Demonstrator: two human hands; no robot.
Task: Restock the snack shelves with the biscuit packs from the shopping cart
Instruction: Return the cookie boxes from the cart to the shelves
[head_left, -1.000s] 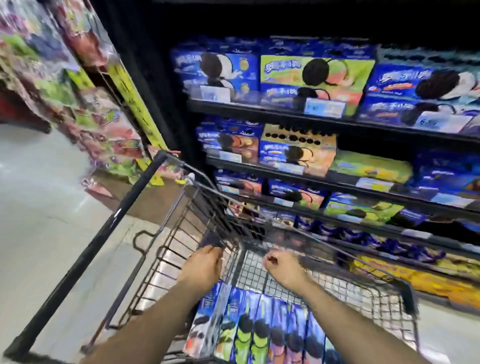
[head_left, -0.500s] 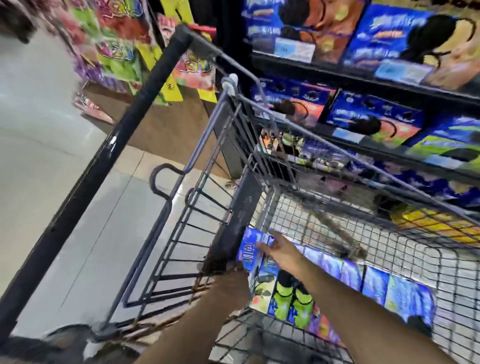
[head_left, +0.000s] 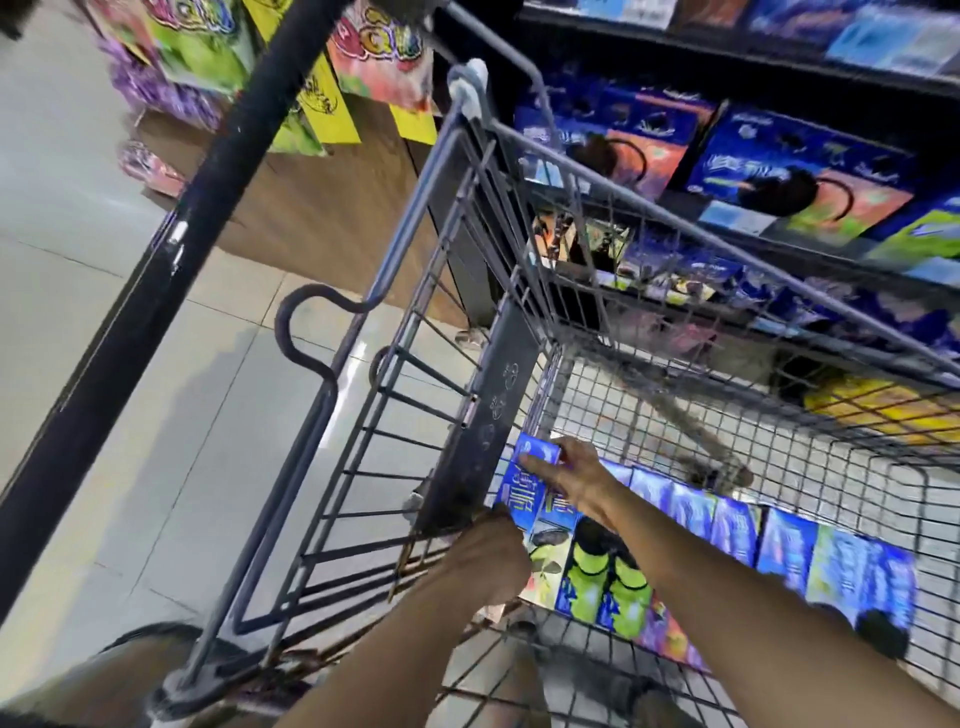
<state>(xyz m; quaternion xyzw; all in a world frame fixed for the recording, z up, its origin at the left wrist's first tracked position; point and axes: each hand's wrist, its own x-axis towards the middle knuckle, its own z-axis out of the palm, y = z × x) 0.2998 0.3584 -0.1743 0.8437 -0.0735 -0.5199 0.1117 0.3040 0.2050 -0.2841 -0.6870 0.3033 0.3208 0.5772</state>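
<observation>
Gripping state, both hands low in the cart basket: left hand (head_left: 491, 558) sits at the near end of the leftmost biscuit pack (head_left: 524, 493), its fingers hidden behind the knuckles, so whether it is clamped on the pack cannot be told; right hand (head_left: 569, 475) lies spread over the far top edge of the same pack, fingers (head_left: 535, 462) flat on the blue wrapper rather than curled under it. Judged purpose: one hand at each end, bracketing the pack before lifting it free of its neighbours. Left of frame: pale tiled floor (head_left: 93, 322); black cart handle (head_left: 208, 218) running diagonally up; hanging snack bags (head_left: 379, 57) in bright colours above a brown panel. Centre: folded wire child-seat flap (head_left: 384, 431) and dark plastic seat panel (head_left: 483, 431), which stands just beside the leftmost pack. Centre to right: row of biscuit packs (head_left: 727, 540), blue with green and yellow printing, standing on edge side by side along the near wall of the wire basket (head_left: 779, 395), touching one another; far half of the basket floor bare. Upper right: snack shelves (head_left: 779, 171) stocked with similar blue boxes, just beyond the cart's far rim, near enough for direct transfer. No pack lifted clear yet.
</observation>
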